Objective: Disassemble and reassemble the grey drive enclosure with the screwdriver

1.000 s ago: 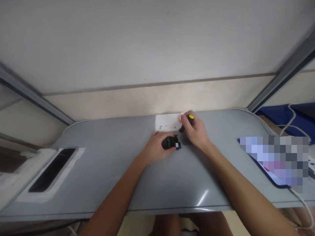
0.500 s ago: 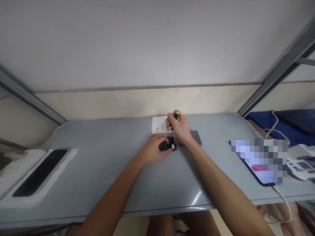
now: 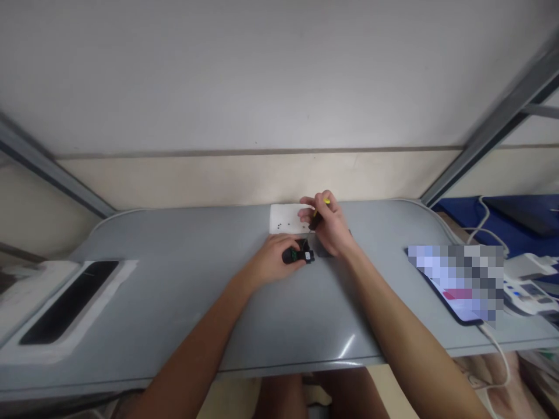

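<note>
My left hand is closed on a small black device with a green part showing, holding it down on the grey table. My right hand grips a screwdriver with a yellow and black handle, its tip pointing down at the device. Just behind the hands lies a white sheet with several tiny dark screws on it.
A dark slot in a white block sits at the table's left end. At the right lies a phone with a white cable. A blue surface with cables and a white device lie beyond the right edge.
The right hand brought the screwdriver from the right over to the device and tilted it; now some fingers are spread. The left hand stayed on the device.
</note>
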The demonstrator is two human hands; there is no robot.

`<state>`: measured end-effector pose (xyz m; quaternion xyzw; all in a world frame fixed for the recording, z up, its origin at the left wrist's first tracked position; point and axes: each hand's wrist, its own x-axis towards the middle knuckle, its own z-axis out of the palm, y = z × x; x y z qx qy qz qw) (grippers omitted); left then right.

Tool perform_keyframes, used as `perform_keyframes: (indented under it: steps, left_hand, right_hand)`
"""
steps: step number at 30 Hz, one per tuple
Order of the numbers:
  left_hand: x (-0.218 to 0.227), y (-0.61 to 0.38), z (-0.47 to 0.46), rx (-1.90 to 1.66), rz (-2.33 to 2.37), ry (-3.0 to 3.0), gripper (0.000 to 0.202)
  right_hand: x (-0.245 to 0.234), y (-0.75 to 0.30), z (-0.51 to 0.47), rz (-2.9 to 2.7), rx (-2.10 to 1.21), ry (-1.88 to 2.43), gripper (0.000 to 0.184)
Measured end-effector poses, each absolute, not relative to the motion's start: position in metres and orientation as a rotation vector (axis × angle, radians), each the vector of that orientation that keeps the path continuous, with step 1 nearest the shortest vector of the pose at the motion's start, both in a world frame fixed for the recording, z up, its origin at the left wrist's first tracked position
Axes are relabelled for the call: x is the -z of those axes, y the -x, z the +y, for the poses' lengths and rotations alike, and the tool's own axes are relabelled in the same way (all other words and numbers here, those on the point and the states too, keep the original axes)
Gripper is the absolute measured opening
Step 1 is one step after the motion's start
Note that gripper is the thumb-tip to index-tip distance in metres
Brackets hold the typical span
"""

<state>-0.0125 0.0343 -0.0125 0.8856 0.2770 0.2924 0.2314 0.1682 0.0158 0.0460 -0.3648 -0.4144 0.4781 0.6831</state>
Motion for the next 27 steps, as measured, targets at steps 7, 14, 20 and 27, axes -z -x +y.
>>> perform_keyframes:
  steps: [7, 14, 20, 27]
  left_hand:
    - [0.009, 0.013, 0.031, -0.781, 0.782, -2.437, 0.018]
    - [0.011, 0.014, 0.034, -0.793, 0.762, -2.444, 0.02]
    - [0.009, 0.014, 0.033, -0.776, 0.749, -2.455, 0.02]
    - [0.008, 0.013, 0.033, -0.79, 0.744, -2.465, 0.018]
  right_hand:
    - [-0.051, -0.165, 0.015, -0.949, -1.114, 0.829, 0.051]
    - [-0.05, -0.169, 0.013, -0.96, -1.119, 0.778, 0.046]
    - [-0.043, -0.173, 0.019, -0.979, -1.02, 0.851, 0.047]
    - [-0.048, -0.179, 0.017, -0.953, -1.14, 0.817, 0.041]
